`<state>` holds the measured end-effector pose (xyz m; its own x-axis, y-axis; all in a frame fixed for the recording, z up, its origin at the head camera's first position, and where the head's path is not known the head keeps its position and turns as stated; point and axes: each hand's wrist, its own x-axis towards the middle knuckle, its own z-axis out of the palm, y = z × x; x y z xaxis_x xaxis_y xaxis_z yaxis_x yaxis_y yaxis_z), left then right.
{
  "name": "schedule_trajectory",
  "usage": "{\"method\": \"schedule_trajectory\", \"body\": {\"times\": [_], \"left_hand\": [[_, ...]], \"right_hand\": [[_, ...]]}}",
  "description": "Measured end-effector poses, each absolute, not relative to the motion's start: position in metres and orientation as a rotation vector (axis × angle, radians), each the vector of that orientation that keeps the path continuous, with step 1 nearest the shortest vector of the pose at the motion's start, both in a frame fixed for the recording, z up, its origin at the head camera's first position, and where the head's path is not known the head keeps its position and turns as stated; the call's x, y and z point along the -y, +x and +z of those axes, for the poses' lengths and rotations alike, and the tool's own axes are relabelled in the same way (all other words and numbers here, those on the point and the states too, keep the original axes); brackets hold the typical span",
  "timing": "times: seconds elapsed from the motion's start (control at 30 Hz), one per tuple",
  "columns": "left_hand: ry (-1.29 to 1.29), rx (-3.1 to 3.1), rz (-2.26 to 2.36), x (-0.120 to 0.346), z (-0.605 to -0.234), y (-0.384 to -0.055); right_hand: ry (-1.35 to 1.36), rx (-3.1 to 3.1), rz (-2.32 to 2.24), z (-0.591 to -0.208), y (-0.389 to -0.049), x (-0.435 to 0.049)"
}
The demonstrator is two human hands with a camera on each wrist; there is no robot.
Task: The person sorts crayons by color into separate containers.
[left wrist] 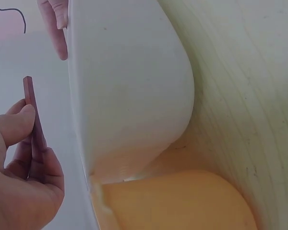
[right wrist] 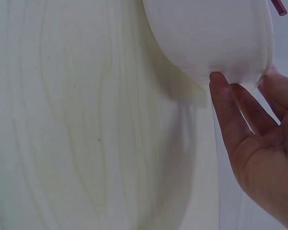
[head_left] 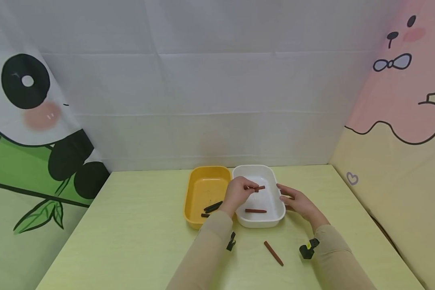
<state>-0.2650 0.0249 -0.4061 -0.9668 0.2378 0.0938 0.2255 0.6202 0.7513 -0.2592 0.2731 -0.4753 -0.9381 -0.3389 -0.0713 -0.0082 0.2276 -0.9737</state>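
My left hand (head_left: 237, 194) pinches a reddish-brown, crayon-like stick (left wrist: 32, 112) between thumb and fingers, held over the white tray (head_left: 259, 220). In the left wrist view the stick's squared end points up past the thumb. A small dark reddish piece (head_left: 256, 191) shows just under the held stick in the head view. Another reddish-brown stick (head_left: 255, 211) lies on the tray's floor. My right hand (head_left: 301, 205) holds the white tray at its right side, fingertips (right wrist: 217, 79) against the outer wall and others at the rim.
A yellow tray (head_left: 189, 193) stands directly left of the white one, with several black sticks (head_left: 213, 207) in it, partly hidden by my left arm. One more reddish-brown stick (head_left: 273, 253) lies on the table in front, between my forearms. A pale curtain (head_left: 217, 88) hangs behind the table.
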Motion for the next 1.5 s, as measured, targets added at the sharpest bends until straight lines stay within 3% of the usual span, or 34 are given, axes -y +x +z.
{"method": "schedule_trajectory", "body": {"times": [0.77, 1.5], "left_hand": [[0.377, -2.73, 1.493, -0.03, -0.415, -0.258], [0.767, -2.564, 1.546, -0.026, -0.423, -0.225]], "right_hand": [[-0.327, -2.243, -1.767, -0.474, -0.258, -0.274], [-0.329, -2.271, -1.741, -0.473, -0.257, -0.273]]}}
